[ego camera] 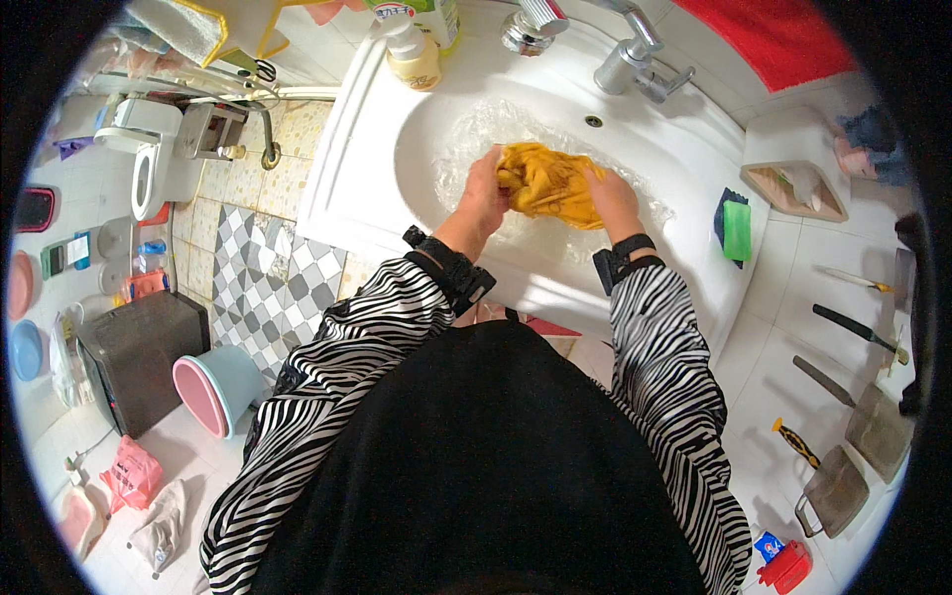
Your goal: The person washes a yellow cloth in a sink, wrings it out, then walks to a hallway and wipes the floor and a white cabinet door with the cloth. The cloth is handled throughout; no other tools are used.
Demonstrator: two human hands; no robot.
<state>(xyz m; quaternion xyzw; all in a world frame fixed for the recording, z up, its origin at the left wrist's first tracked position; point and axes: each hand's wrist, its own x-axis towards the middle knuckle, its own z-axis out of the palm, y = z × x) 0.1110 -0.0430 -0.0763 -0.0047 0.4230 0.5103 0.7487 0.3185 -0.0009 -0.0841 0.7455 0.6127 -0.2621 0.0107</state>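
Note:
Both hands hold a bunched mustard-yellow cloth (550, 182) over the white washbasin (416, 141). My left hand (487, 193) grips its left end, with the fingers partly hidden by the fabric. At the right end, my right hand (616, 202) has its thumb on top and its fingers out of sight beneath. Clear, rippling water (483, 123) lies in the bowl under and around the cloth. Dark straps (454, 271) circle both wrists, and zebra-striped sleeves (379, 312) reach almost to them.
A chrome faucet (625, 63) and a round chrome fitting (529, 33) stand behind the bowl. A pump bottle (413, 63) sits on the back left rim. On the right rim lies a green sponge (737, 230) over a dark scouring pad. Nested buckets (230, 387) stand at lower left.

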